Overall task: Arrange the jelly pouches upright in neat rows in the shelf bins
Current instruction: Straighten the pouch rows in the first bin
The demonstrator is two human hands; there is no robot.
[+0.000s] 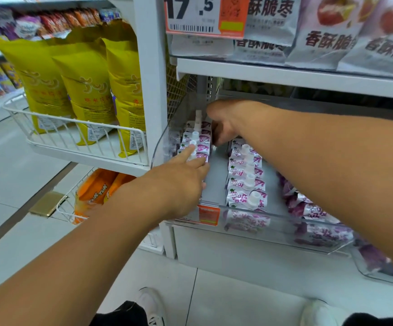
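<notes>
Purple-and-white jelly pouches with white caps stand in a clear shelf bin [284, 220]. The left row [196, 142] stands upright against the bin's left wall. My left hand [181, 182] rests on the front of this row, index finger stretched over the caps. My right hand [226, 121] reaches deep to the back of the same row, fingers curled down beside the rear pouches; what it grips is hidden. A middle row [246, 182] of several pouches stands upright. More pouches [308, 205] lie loose at the right, partly behind my right forearm.
A bare strip of bin floor [216, 177] separates the left and middle rows. An orange price tag [208, 215] hangs on the bin front. White snack bags [327, 34] fill the shelf above. Yellow bags [85, 85] stand in a wire basket at left, orange packs [97, 189] below.
</notes>
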